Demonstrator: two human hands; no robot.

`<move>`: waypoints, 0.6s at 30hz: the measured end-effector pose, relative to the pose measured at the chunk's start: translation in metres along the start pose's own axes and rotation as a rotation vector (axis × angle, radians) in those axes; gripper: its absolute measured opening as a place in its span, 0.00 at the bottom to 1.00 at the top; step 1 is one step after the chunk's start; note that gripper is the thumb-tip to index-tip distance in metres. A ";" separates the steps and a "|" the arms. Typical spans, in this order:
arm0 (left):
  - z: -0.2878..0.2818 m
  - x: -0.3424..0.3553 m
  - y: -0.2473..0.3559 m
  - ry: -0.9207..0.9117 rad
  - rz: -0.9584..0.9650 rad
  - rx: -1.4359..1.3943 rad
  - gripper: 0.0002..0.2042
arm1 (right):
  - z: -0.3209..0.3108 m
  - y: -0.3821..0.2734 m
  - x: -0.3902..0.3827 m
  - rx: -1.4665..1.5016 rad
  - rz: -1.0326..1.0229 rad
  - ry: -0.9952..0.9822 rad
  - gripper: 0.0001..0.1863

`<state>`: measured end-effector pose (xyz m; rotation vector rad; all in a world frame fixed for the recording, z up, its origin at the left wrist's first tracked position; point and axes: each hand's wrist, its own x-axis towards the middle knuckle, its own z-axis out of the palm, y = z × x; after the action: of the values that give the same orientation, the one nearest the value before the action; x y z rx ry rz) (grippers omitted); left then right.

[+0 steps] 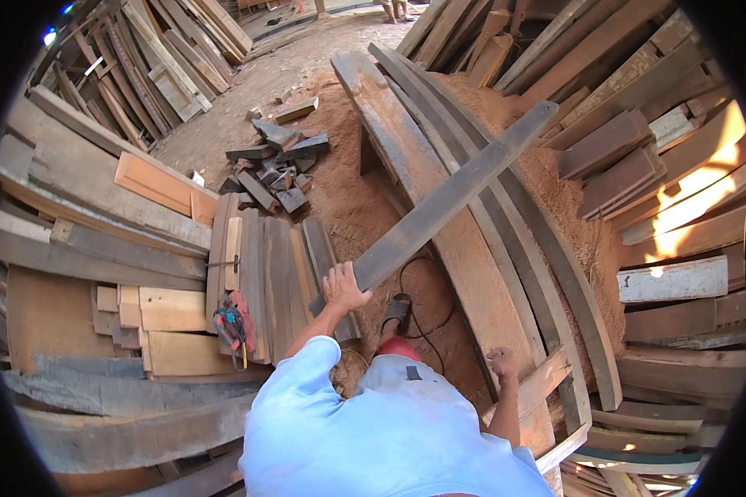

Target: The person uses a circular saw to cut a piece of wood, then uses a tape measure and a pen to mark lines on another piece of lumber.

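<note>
A long dark grey plank (435, 211) slants over the bench boards, its far end at upper right. My left hand (344, 286) grips the plank near its lower-left end. My right hand (501, 363) is closed in a loose fist with nothing visible in it, above a short pale board (530, 389) lying across the bench near me. Beneath the plank, a long dusty board (485, 290) and narrower curved grey boards (572, 290) run lengthwise. My foot in a dark sandal (398, 311) is on the dirt floor beside a black cord (443, 319).
A red power tool (232, 323) lies on planks at left. Stacked lumber (99, 207) lines the left, more (680, 273) the right. Dark offcuts (273, 170) lie on the sawdust-covered ground (365, 199) ahead. Another person's legs (394, 12) show far back at the top.
</note>
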<state>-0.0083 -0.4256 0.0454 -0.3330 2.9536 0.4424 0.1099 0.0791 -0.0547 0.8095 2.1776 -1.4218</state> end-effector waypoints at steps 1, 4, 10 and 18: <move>0.007 0.001 -0.007 -0.004 0.002 -0.010 0.47 | -0.003 -0.002 0.007 0.034 -0.016 0.025 0.14; 0.032 0.002 -0.032 0.007 0.005 -0.018 0.47 | -0.006 -0.019 0.028 0.070 -0.068 0.081 0.14; 0.052 0.026 -0.056 0.007 0.070 0.006 0.47 | -0.009 -0.057 0.091 0.008 -0.080 0.147 0.13; 0.007 0.094 -0.096 -0.084 0.126 0.140 0.44 | -0.016 -0.266 0.114 -0.250 -0.200 0.488 0.33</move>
<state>-0.0752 -0.5314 -0.0031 -0.1095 2.9136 0.2550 -0.1527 0.0397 0.0610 0.9405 2.8042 -1.0815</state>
